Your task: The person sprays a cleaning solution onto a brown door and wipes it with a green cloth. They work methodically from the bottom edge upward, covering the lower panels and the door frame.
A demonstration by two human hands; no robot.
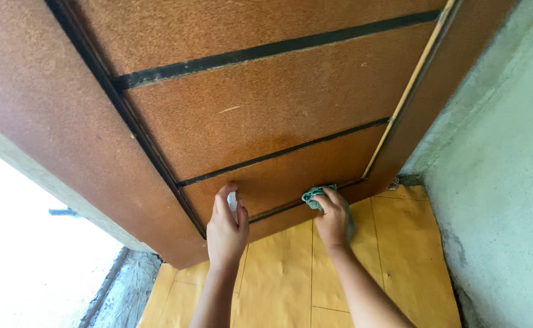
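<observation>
A brown door (260, 115) with black grooved strips fills the upper view. My left hand (226, 228) is held up against the door's lowest panel, closed around a small white object (232, 202) that is mostly hidden by the fingers. My right hand (332, 218) presses a crumpled green cloth (316, 195) against the door's bottom edge, near the black strip at the lower right corner.
A yellow wood-patterned floor (291, 279) lies below the door. A rough grey concrete wall (503, 182) stands on the right. Bright daylight and a concrete threshold (124, 288) are at the lower left.
</observation>
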